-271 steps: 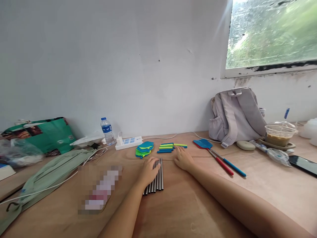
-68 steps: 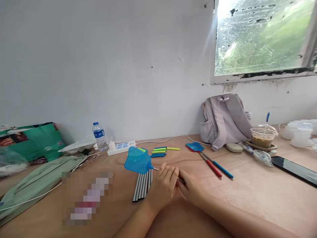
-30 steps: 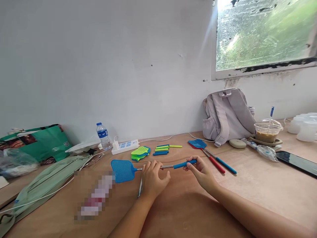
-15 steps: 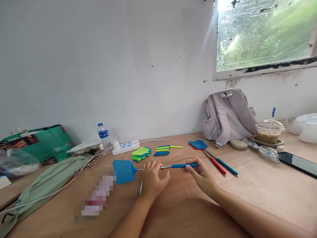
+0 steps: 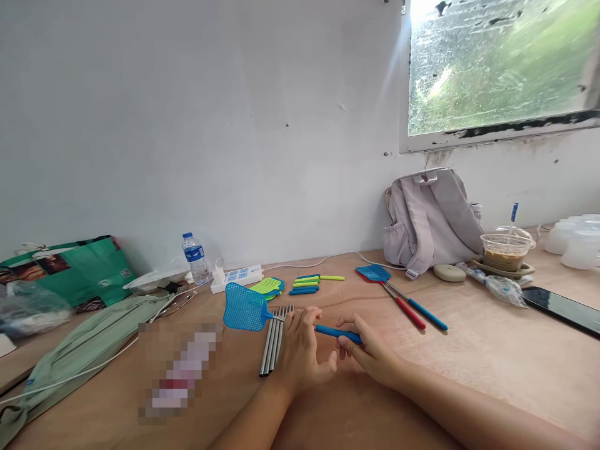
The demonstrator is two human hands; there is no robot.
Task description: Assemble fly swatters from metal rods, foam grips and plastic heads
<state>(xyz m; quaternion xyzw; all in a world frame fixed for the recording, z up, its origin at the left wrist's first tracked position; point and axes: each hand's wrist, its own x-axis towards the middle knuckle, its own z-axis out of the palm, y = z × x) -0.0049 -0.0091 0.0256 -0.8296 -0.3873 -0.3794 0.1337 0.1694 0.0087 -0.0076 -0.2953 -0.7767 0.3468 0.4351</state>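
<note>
A blue fly swatter (image 5: 245,307) with a mesh head and metal shaft is raised a little over the table, its head to the left. My right hand (image 5: 370,350) is closed around the end of its blue handle (image 5: 335,331). Across the shaft lies my left hand (image 5: 302,353), palm down, hiding part of it; its thumb stands apart from the fingers. Several metal rods (image 5: 270,350) lie side by side beneath the shaft, partly covered by my left hand. Behind are loose swatter heads (image 5: 269,287) in green and blue, and blue and yellow-green handle tubes (image 5: 305,284).
Two swatters, with a red handle (image 5: 410,314) and a blue handle (image 5: 429,314), lie right. Farther back stand a backpack (image 5: 426,219), a drink cup (image 5: 505,253) and a water bottle (image 5: 195,257). A phone (image 5: 562,306) lies far right. A power strip (image 5: 237,277) sits near the wall.
The swatter has tilted, its head now higher and its handle end lower. Both hands have come closer together, my left moving right and my right moving left. The metal rods have come into view.
</note>
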